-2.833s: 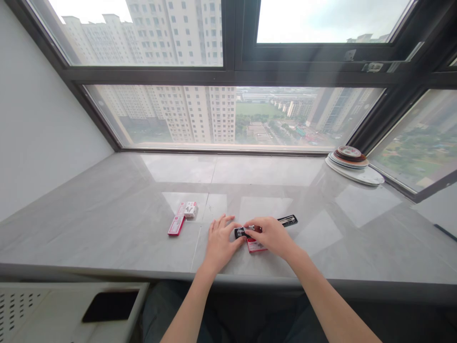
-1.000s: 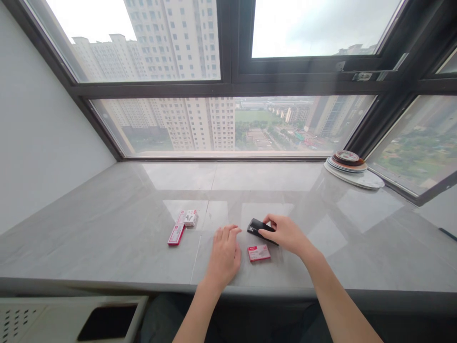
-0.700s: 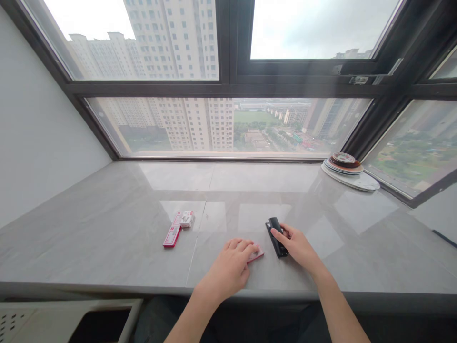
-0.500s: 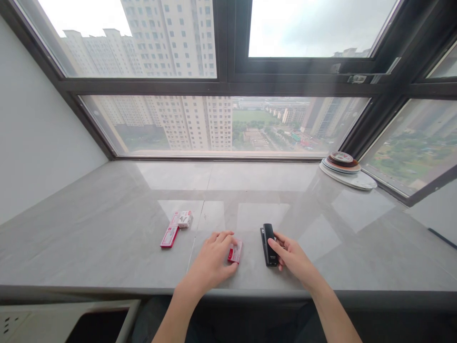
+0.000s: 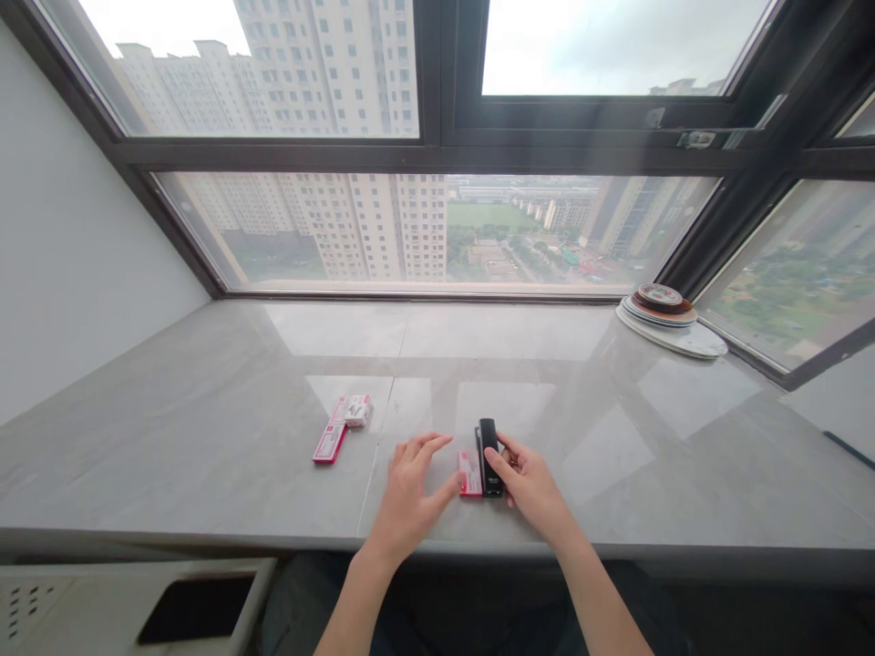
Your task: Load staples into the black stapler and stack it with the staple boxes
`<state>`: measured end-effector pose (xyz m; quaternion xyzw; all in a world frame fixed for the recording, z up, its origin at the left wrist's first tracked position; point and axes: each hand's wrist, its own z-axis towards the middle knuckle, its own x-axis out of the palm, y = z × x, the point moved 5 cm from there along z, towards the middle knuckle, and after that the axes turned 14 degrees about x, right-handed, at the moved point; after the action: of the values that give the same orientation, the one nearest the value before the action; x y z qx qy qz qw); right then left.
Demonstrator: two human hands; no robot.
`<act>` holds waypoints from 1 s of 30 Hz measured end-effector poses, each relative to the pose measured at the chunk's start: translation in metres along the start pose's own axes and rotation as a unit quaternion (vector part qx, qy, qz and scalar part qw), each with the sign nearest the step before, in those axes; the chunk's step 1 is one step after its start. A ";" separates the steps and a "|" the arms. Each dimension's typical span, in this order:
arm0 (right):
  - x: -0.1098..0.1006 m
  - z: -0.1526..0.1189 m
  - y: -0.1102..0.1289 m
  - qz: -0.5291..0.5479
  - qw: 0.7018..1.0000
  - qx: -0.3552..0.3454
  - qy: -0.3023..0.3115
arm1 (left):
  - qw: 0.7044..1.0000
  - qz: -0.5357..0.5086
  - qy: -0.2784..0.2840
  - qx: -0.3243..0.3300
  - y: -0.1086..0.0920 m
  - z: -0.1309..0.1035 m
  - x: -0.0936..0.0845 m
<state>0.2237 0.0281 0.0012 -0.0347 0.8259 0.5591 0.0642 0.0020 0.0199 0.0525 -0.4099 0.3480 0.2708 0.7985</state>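
A black stapler (image 5: 490, 460) lies lengthwise on the grey counter, and my right hand (image 5: 523, 474) grips it from its right side, thumb on top. Against the stapler's left side rests a small pink and white box (image 5: 470, 473). My left hand (image 5: 416, 487) is just left of that box, fingers apart and holding nothing; its thumb tip is close to the box's left edge. Farther left lie a flat red and white box (image 5: 329, 444) and a small white box (image 5: 358, 410), which touches its upper end.
A stack of plates (image 5: 674, 337) sits at the back right by the window frame. The counter's front edge (image 5: 684, 549) runs below my hands. At the lower left stands a pale unit (image 5: 82, 606) with a dark recess.
My right hand has moved left with the stapler, which now meets the small pink box. That box has turned straighter. My left hand has opened and come off it.
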 end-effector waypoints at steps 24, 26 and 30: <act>0.001 -0.010 0.013 0.008 1.000 -0.005 -0.023 | 0.983 -0.020 0.177 -0.042 0.028 -0.004 -0.029; 0.001 -0.011 0.014 0.014 1.000 -0.008 -0.024 | 0.987 -0.047 0.147 -0.033 0.020 0.007 -0.023; 0.001 -0.012 0.015 0.021 0.999 -0.014 -0.022 | 0.986 -0.107 0.131 -0.002 -0.002 0.023 0.000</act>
<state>0.2204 0.0227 0.0194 -0.0060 0.8171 0.5723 0.0699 0.0112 0.0382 0.0627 -0.4783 0.4033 0.1281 0.7695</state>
